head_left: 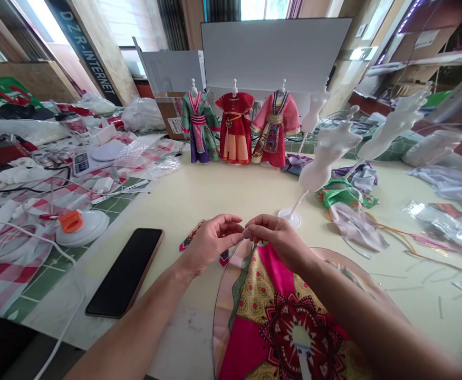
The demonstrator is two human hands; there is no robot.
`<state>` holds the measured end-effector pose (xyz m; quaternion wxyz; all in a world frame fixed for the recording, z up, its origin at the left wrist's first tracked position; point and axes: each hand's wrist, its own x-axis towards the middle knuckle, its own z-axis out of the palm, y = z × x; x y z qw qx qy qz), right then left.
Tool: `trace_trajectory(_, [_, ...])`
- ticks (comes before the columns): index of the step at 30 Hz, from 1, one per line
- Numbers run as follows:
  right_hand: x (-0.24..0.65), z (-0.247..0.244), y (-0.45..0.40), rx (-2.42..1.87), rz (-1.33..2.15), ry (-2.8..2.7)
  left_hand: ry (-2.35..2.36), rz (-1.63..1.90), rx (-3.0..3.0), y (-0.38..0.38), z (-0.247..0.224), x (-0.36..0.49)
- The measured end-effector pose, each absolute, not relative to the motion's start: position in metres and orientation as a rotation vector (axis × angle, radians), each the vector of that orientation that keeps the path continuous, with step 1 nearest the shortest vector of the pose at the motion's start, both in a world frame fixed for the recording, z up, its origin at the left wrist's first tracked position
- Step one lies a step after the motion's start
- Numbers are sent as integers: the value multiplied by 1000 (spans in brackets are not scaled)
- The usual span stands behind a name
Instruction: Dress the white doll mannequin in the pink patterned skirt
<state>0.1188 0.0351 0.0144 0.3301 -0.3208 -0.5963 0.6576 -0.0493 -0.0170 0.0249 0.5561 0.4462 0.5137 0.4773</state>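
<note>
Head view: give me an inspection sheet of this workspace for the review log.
surface: pale cream table, partly covered by a red-and-green patterned cloth.
job's things: pink printed fabric panel under the hands; small patterned trim strip beside it.
grips: left hand and right hand meet at the fingertips above the panel; anything held is too small to tell.
clutter: smartphone, digital scale, three dressed doll figures, bare white mannequin, fabric scraps.
cables: white cable at left.
surroundings: cardboard box, white board.

Table: smartphone at left, round printed panel at front centre. Three dressed doll mannequins behind; bare mannequins to their right.
</note>
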Motion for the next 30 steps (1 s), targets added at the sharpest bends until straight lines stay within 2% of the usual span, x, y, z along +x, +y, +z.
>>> trace_trajectory(7, [120, 14, 32, -942, 1603, -1600, 1035, 1088, 898, -18, 24, -49])
trace_trajectory(11, [120, 16, 29, -917, 1648, -1588, 929, 1056, 758, -18, 24, -51])
trace_trajectory(17, [116, 21, 23, -835, 1749, -1574, 911, 1031, 648, -19, 20, -49])
trace_trajectory(22, [114, 22, 21, -808, 1660, -1647, 939, 1014, 677, -19, 19, -47])
trace_trajectory(25, [114, 19, 22, -928, 1594, -1584, 1171, 1151, 847, -21, 22, -43])
trace_trajectory(28, [114, 17, 23, -995, 1599, -1508, 1511, 1378, 1296, -25, 23, -39])
trace_trajectory(30, [114, 17, 23, -995, 1611, -1492, 1601, 1402, 1622, -27, 23, -37])
